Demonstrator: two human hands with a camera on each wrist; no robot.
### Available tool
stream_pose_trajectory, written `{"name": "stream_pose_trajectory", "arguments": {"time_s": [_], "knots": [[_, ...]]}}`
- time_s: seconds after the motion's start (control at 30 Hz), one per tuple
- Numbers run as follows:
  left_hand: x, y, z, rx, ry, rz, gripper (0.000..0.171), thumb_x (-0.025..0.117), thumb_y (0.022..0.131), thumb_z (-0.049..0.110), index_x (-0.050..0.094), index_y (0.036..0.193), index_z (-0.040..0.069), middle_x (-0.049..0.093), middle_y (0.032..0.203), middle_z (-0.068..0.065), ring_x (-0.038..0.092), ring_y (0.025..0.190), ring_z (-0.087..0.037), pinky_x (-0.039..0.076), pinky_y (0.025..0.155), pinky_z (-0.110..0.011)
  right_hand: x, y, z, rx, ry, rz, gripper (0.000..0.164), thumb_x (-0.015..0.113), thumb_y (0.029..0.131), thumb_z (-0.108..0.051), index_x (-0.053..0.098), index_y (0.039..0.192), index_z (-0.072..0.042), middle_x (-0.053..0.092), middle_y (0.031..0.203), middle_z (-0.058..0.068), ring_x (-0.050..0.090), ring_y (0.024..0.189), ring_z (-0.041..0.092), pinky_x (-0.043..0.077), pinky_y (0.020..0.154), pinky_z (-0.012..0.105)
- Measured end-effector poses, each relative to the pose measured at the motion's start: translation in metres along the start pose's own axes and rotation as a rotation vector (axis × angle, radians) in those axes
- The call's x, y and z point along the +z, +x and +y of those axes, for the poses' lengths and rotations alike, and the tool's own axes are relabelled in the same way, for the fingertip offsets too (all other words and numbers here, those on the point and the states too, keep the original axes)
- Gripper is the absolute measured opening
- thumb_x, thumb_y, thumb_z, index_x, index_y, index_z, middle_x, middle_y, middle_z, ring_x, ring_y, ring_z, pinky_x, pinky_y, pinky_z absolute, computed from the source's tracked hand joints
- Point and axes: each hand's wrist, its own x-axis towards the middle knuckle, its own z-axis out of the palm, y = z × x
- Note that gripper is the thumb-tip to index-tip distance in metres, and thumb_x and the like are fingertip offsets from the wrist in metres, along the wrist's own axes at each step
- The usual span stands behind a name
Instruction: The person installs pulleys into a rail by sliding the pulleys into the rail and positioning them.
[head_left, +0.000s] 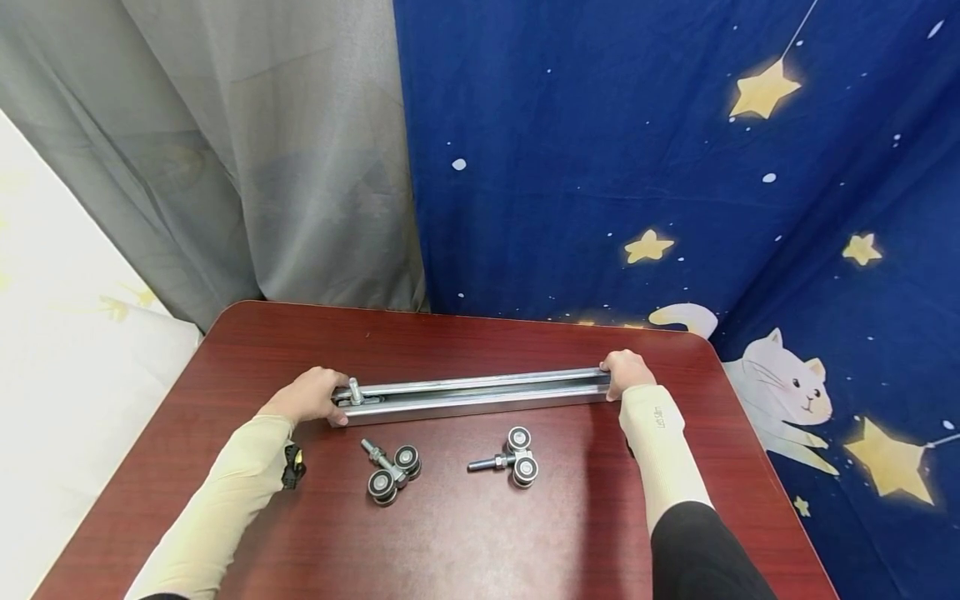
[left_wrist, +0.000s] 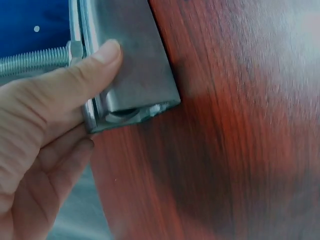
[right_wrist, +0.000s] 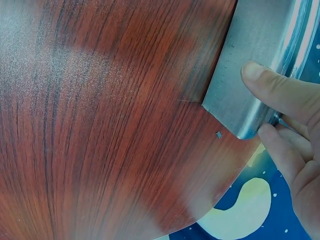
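Observation:
A metal channel rail (head_left: 480, 397) lies across the table, its slot facing up. My left hand (head_left: 309, 397) grips its left end, the thumb pressed on the near side wall in the left wrist view. Beside that hand a threaded bolt (head_left: 355, 390) stands up out of the slot; what it joins inside the rail is mostly hidden. At the other end my right hand (head_left: 627, 374) holds the rail, thumb on the side wall (right_wrist: 245, 65) and fingers behind. Two roller trolleys with bolts lie nearer me, a left trolley (head_left: 395, 477) and a right trolley (head_left: 522, 457).
The red-brown wooden table (head_left: 450, 550) has rounded far corners. Behind it hang a grey curtain (head_left: 322, 167) and a blue star-patterned curtain (head_left: 562, 167). White cloth (head_left: 75, 375) lies beyond the left edge. A small dark speck (right_wrist: 218, 135) is near the rail's right end.

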Motion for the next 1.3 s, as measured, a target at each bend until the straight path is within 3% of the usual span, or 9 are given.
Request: {"name": "stream_pose_trajectory", "arguments": {"time_s": [0.3,0.63,0.87,0.97,1.1,1.3], "knots": [[-0.001,0.004,0.005,-0.105,-0.009,0.002,0.050,0.085,0.052,0.017,0.069,0.096,-0.001,0.067,0.094,-0.014,0.059,0.081,-0.028,0.046,0.070,-0.044,0.000,-0.001,-0.002,0.010,0.014,-0.015,0.055,0.080,0.056,-0.002,0.065,0.109,-0.001,0.063,0.111,0.016,0.057,0.101,0.037,0.047,0.083,0.047],[-0.006,0.005,0.007,-0.176,-0.059,0.002,0.053,0.086,0.052,0.016,0.068,0.099,-0.002,0.065,0.103,-0.020,0.057,0.096,-0.039,0.045,0.080,-0.051,-0.003,-0.002,-0.004,0.010,0.012,-0.065,0.055,0.077,0.063,-0.003,0.061,0.115,0.001,0.059,0.116,0.020,0.053,0.105,0.040,0.046,0.082,0.050],[-0.003,0.006,0.013,-0.217,-0.068,-0.002,0.054,0.086,0.051,0.014,0.068,0.099,-0.003,0.064,0.103,-0.021,0.056,0.096,-0.040,0.045,0.080,-0.051,0.001,-0.003,-0.010,0.053,0.020,-0.089,0.043,0.072,0.064,-0.003,0.062,0.105,0.002,0.063,0.096,0.017,0.057,0.085,0.028,0.049,0.069,0.044],[-0.005,0.006,0.017,-0.239,-0.054,-0.021,0.057,0.086,0.052,0.013,0.065,0.102,-0.006,0.062,0.105,-0.023,0.055,0.096,-0.041,0.045,0.080,-0.051,0.001,-0.004,-0.018,0.040,0.008,-0.072,0.042,0.069,0.064,-0.003,0.061,0.105,0.003,0.063,0.096,0.019,0.058,0.084,0.029,0.049,0.070,0.044],[-0.008,0.004,0.020,-0.249,-0.027,-0.032,0.057,0.086,0.053,0.013,0.065,0.102,-0.006,0.062,0.104,-0.023,0.055,0.095,-0.041,0.045,0.080,-0.051,-0.003,-0.007,-0.034,-0.028,-0.025,-0.047,0.049,0.067,0.069,-0.007,0.058,0.116,0.004,0.061,0.108,0.021,0.058,0.099,0.035,0.047,0.080,0.047],[-0.008,0.004,0.020,-0.241,-0.028,-0.036,0.057,0.086,0.053,0.013,0.064,0.103,-0.006,0.062,0.103,-0.022,0.055,0.094,-0.040,0.045,0.080,-0.051,-0.010,-0.013,-0.067,-0.104,-0.005,-0.017,0.050,0.068,0.075,-0.014,0.056,0.123,-0.003,0.059,0.118,0.015,0.054,0.109,0.032,0.045,0.086,0.049]]}}
